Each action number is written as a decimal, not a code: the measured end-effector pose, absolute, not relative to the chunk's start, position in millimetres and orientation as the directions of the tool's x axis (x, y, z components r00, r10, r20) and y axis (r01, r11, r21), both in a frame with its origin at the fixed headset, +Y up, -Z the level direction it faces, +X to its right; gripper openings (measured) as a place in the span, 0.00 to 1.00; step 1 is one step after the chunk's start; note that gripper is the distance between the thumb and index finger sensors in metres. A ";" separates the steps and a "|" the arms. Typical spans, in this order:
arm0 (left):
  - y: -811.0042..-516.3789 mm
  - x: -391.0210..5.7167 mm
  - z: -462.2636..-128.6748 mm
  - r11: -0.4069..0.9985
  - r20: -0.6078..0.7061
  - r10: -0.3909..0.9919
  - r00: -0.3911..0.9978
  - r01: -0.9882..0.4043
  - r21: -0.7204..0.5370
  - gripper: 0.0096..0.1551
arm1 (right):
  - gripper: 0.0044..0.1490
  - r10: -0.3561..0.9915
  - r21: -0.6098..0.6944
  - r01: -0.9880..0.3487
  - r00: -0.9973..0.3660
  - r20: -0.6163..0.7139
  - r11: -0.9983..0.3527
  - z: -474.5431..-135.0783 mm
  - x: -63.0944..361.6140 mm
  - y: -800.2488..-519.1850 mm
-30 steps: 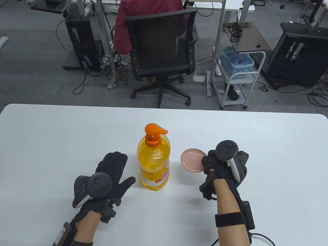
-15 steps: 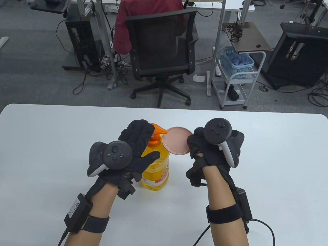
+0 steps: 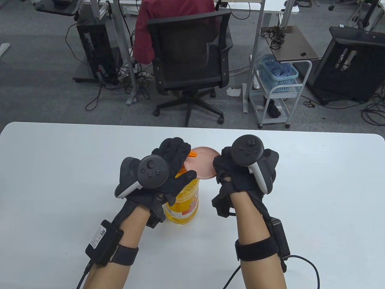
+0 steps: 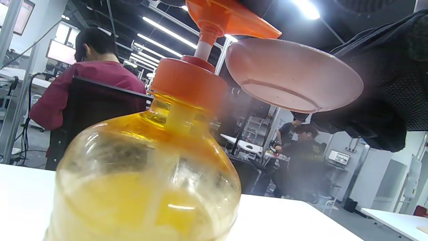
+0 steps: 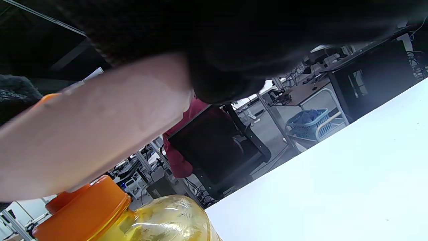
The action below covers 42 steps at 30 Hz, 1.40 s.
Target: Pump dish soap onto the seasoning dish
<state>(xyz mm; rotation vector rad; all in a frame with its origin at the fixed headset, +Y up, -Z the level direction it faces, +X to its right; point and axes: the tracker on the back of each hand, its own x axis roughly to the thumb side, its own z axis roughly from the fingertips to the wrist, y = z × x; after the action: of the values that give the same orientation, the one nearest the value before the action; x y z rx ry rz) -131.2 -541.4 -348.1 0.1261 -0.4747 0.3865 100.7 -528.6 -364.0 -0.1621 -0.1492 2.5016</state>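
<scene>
A yellow dish soap bottle (image 3: 184,204) with an orange pump (image 4: 220,20) stands mid-table. My left hand (image 3: 171,164) rests on top of the pump head and hides most of it; only the spout tip (image 3: 192,154) shows. My right hand (image 3: 230,173) holds a small pink seasoning dish (image 3: 201,162) in the air, its rim right under the spout. In the left wrist view the dish (image 4: 294,75) sits just below the spout, and the bottle (image 4: 143,174) fills the foreground. In the right wrist view the dish's underside (image 5: 90,127) fills the left, above the orange cap (image 5: 80,211).
The white table (image 3: 315,186) reaches to its far edge, with a black office chair (image 3: 189,60) and a seated person in red behind it. A white cart with a blue basket (image 3: 278,75) stands at the back right on the floor.
My left hand rose from the table onto the pump head. My right hand lifted the dish from the table and brought it left, under the spout.
</scene>
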 end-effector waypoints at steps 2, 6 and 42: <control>-540.9 -131.0 -347.1 0.918 0.468 0.333 0.818 -0.395 0.037 0.49 | 0.30 0.596 -0.144 -0.582 -0.799 -0.083 -0.800 -364.4 100.6 -529.5; -541.0 -130.8 -346.2 0.918 0.470 0.331 0.818 -0.395 0.041 0.49 | 0.30 0.598 -0.142 -0.585 -0.797 -0.082 -0.799 -364.4 98.9 -529.2; -553.8 -148.4 -342.4 0.877 0.491 0.412 0.767 -0.480 0.014 0.49 | 0.30 0.630 -0.147 -0.615 -0.768 -0.110 -0.775 -362.0 116.9 -516.8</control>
<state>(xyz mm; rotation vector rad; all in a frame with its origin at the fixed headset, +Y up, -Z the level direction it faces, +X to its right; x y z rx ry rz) -148.4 -553.8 -342.4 0.1421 -0.4989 0.4862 116.9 -516.8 -362.0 -0.2001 -0.1340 2.4539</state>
